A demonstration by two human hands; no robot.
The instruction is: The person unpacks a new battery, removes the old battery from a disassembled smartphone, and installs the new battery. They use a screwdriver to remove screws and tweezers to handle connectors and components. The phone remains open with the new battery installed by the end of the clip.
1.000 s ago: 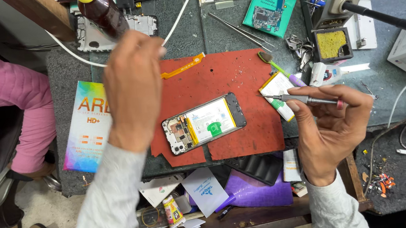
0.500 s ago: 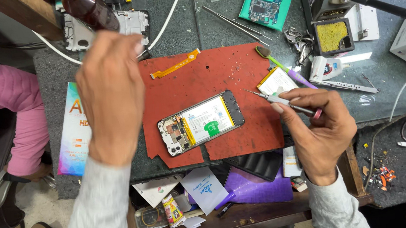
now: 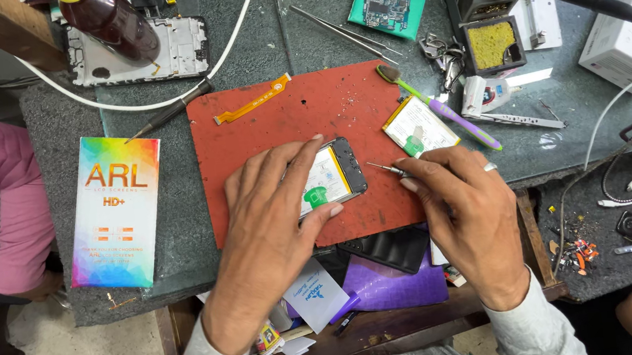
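Note:
An opened phone (image 3: 335,174) with its back removed lies on a red work mat (image 3: 302,117). My left hand (image 3: 272,205) rests flat over the phone's left part and holds it down. My right hand (image 3: 461,202) grips a thin screwdriver (image 3: 383,168) whose tip points at the phone's right end. A second flat part with a green tab (image 3: 419,125) lies on the mat's right edge, under a purple and green toothbrush (image 3: 440,107). An orange flex cable (image 3: 253,103) lies at the mat's top left.
A rainbow-coloured box (image 3: 114,208) lies left of the mat. A brown bottle (image 3: 112,23), a phone frame (image 3: 184,47) and a white cable (image 3: 124,106) sit at the back left. Tweezers (image 3: 344,32), a sponge holder (image 3: 495,43) and a white box (image 3: 623,36) lie behind. A person's pink sleeve (image 3: 1,192) is at left.
My left hand came down from the bottle at the back and now presses on the phone. My right hand moved left, bringing the screwdriver tip to the phone's end.

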